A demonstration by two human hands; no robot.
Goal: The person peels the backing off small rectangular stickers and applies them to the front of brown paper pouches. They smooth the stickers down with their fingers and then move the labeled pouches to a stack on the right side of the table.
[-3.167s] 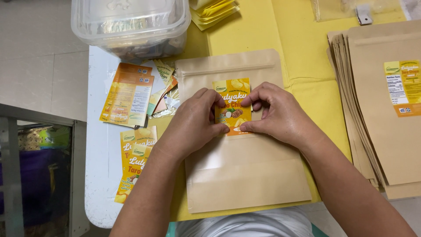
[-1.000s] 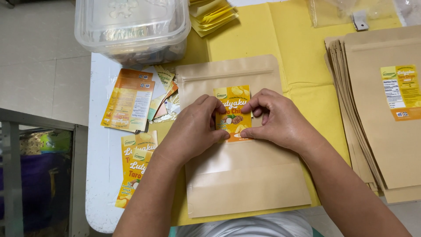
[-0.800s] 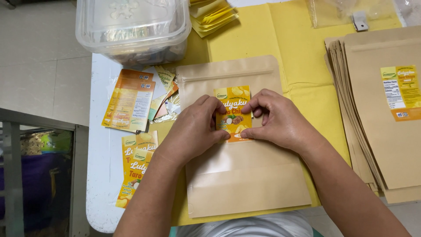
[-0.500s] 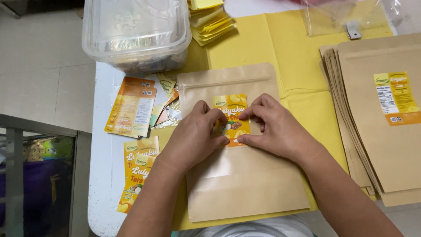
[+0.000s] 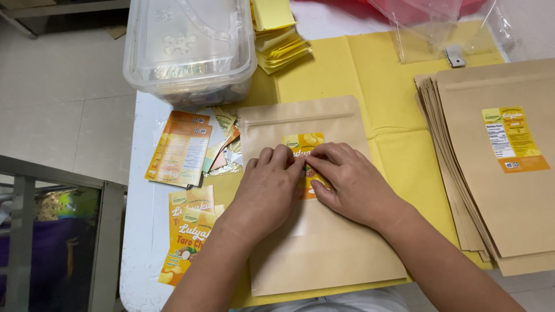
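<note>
A brown paper pouch lies flat near the tabletop's front edge, long axis running front to back, its sealed top toward the far edge. A yellow-orange label sits upright on its upper half. The left hand and right hand press flat on the label, fingers extended, grasping nothing.

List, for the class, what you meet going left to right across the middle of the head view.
Loose sticker sheets → left hand → right hand → yellow paper → stack of brown pouches.
</note>
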